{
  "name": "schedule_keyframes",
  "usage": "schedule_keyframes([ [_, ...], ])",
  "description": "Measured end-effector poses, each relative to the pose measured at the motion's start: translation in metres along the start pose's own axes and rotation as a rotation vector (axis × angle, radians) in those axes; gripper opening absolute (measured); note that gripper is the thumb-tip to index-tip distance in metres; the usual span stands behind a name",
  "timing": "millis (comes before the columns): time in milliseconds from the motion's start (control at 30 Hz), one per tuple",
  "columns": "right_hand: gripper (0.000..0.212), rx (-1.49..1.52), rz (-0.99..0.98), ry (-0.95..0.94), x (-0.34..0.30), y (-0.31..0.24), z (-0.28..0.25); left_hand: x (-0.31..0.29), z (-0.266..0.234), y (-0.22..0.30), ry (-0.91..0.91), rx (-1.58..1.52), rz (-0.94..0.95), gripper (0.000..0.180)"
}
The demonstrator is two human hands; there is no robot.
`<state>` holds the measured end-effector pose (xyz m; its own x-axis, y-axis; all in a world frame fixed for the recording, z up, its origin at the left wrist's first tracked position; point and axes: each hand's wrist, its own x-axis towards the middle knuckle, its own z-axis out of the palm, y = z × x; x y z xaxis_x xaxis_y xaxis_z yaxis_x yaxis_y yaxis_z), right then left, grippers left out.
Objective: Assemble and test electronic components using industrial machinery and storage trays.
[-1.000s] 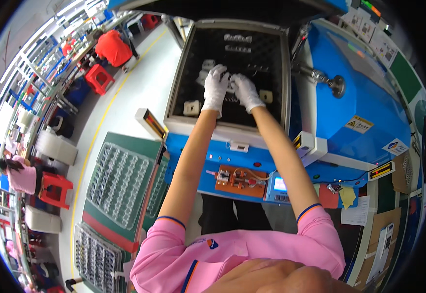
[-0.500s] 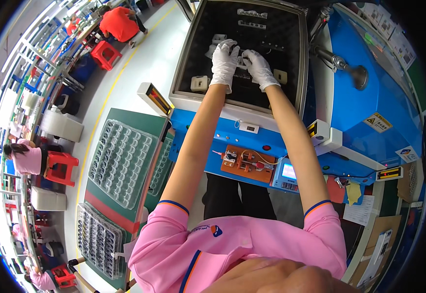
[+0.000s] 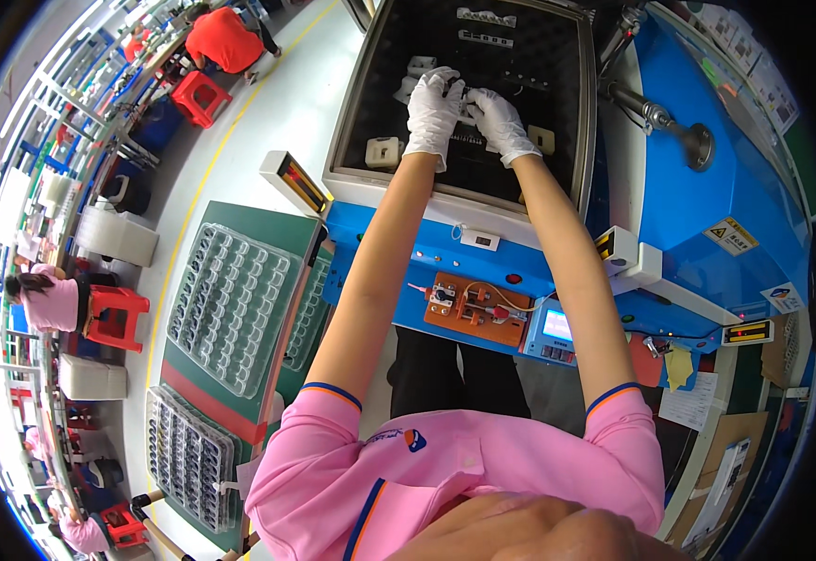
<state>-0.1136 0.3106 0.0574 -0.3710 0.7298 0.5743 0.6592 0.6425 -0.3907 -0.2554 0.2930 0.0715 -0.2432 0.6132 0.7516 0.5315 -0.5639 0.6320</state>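
Observation:
Both my hands wear white gloves and work over the black bed [image 3: 520, 178] inside a metal-framed machine. My left hand [image 3: 434, 112] has its fingers bent and closed over a small metal fixture [image 3: 468, 114]. My right hand [image 3: 501, 123] reaches to the same fixture from the right, thumb and fingers pinched together close to the left fingertips. Whatever lies between the fingers is too small and covered to name. Beside my left hand sits a pale block [image 3: 420, 65]. Cream-coloured blocks stand near each wrist, one at the left [image 3: 383, 151] and one at the right [image 3: 541, 140].
Metal strips [image 3: 485, 38] lie at the bed's far end. A blue machine housing [image 3: 707, 215] stands right, with a jointed arm [image 3: 656, 120]. An orange fixture [image 3: 476, 311] and a small screen [image 3: 556, 324] sit in front. Clear trays [image 3: 237, 309] rest on a green table left.
My right fingertips have shifted slightly up, and my right wrist a little to the right. My left hand stays over the fixture with its fingers slightly moved. The whole view has tilted a little.

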Motion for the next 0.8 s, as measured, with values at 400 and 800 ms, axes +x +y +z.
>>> schedule_keyframes([
  [400, 0.017, -0.038, -0.077, 0.025, 0.001, -0.003, 0.000, 0.002, -0.005, 0.007, -0.023, 0.062, 0.011, 0.022],
  [800, 0.060, -0.260, 0.123, 0.094, -0.033, -0.043, -0.033, -0.038, -0.060, 0.094, 0.247, -0.174, 0.135, 0.020],
])
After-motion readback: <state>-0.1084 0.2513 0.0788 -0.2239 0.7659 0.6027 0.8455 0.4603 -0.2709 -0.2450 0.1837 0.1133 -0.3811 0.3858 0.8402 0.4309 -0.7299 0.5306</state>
